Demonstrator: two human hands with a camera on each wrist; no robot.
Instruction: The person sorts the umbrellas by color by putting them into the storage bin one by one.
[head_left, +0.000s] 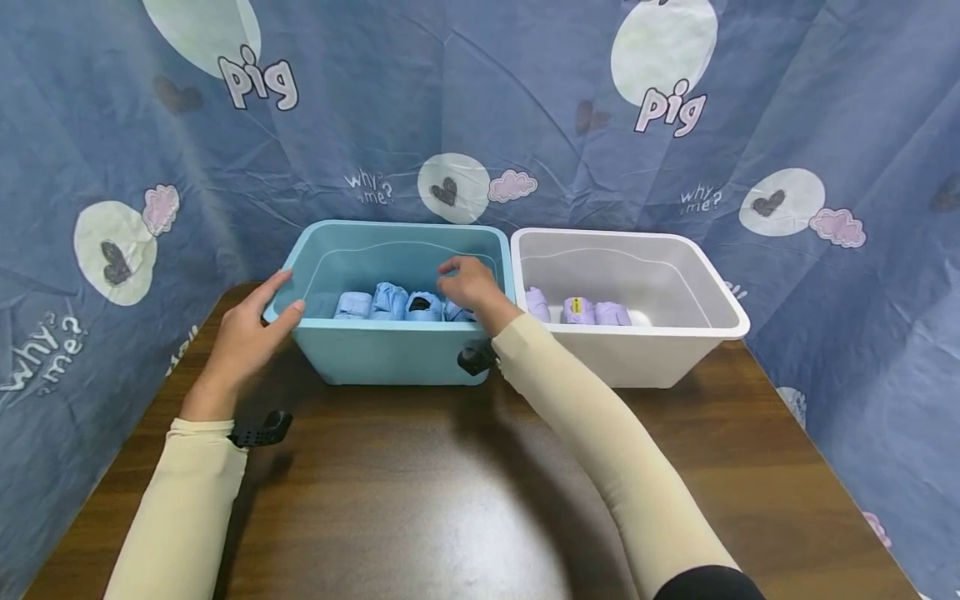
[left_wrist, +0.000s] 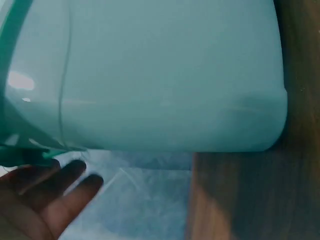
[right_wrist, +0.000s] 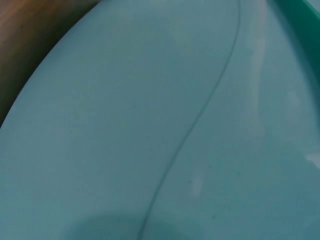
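A light-blue plastic bin stands on the table, with several rolled blue cloth bundles in a row along its front wall. One bundle shows a black patch. My left hand rests at the bin's left rim, fingers along the outer side and thumb near the front corner; some of its fingers show below the rim in the left wrist view. Inside the bin's right part, my right hand hangs above the rightmost blue bundle, fingers loosely bent. I see nothing held in it.
Against the blue bin's right side stands a white bin with several rolled purple bundles, one bearing a yellow label. Both are at the back of the brown wooden table. A patterned blue cloth hangs behind.
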